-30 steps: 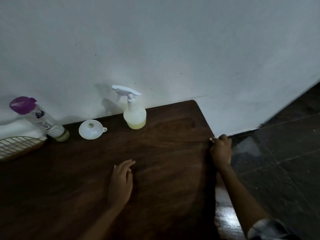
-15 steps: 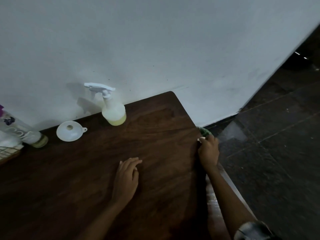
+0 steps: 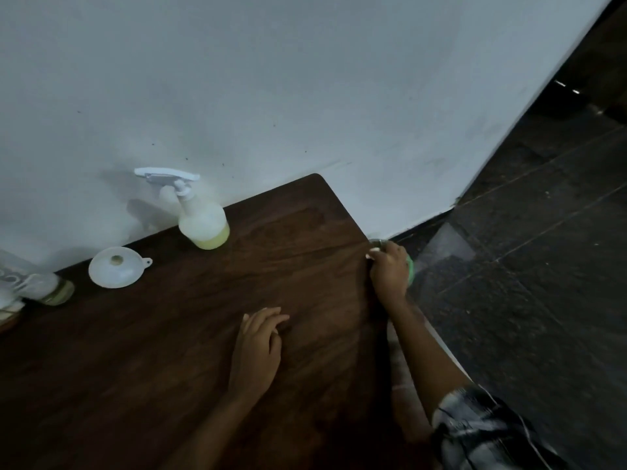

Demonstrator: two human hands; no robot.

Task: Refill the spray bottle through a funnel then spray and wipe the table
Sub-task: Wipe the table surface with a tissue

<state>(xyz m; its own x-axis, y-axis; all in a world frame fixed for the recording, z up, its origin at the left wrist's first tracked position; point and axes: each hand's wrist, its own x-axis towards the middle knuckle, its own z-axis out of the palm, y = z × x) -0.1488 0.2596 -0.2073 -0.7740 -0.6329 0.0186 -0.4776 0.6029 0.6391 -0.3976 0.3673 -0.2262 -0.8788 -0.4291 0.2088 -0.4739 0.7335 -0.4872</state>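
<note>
Head camera looks down at one dark brown wooden table (image 3: pixel 169 351) pushed against a white wall (image 3: pixel 305 79). One spray bottle (image 3: pixel 200 218) stands upright at the back of the table, near the wall, with a little yellow liquid at its bottom and its white trigger top on. One white funnel (image 3: pixel 115 271) lies on the table to the left of the spray bottle, wide side down, not touching it. One more bottle (image 3: pixel 47 288) lies tipped at the far left edge, partly cut off from view. Two hands show. The left hand (image 3: pixel 258 351) lies flat on the table with its fingers together, holding nothing. The right hand (image 3: pixel 390 269) is at the right edge of the table, its grip closed around something green (image 3: pixel 411 269) that is mostly hidden; I cannot tell what it is. One checked sleeve (image 3: pixel 485 432) shows on the right arm. A dark tiled floor (image 3: pixel 526 300) lies to the right.
</note>
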